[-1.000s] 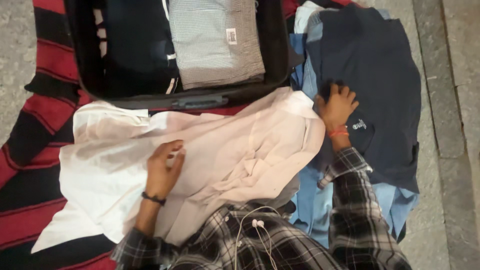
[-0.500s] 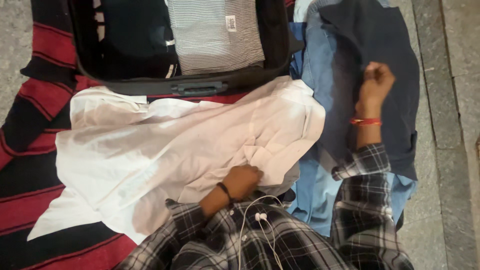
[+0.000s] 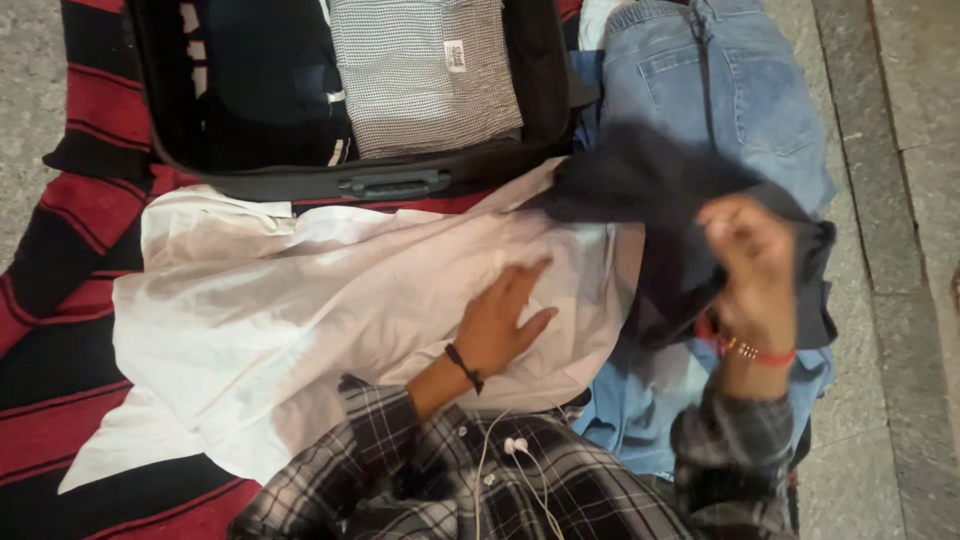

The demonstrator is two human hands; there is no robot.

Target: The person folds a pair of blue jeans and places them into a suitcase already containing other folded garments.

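My left hand point(image 3: 503, 320) lies flat and open, fingers spread, on the white shirt point(image 3: 300, 320), which is spread out on the striped blanket point(image 3: 60, 330) and reaches away to that hand's left. My right hand point(image 3: 752, 268) is raised and blurred; it grips a bunched dark shirt point(image 3: 640, 195), whose cloth hangs around the hand and trails toward the white shirt's collar end. Just past the right hand I see blue jeans point(image 3: 720, 90) lying flat, waistband away from me. Under and below the right wrist lies a light blue garment point(image 3: 640, 400). Beyond the left hand stands an open black suitcase point(image 3: 400, 183), with a folded checked shirt point(image 3: 425, 75) in its right half and dark clothes point(image 3: 265, 90) in its left half. Stone floor point(image 3: 900, 200) runs along to the right of the right hand.
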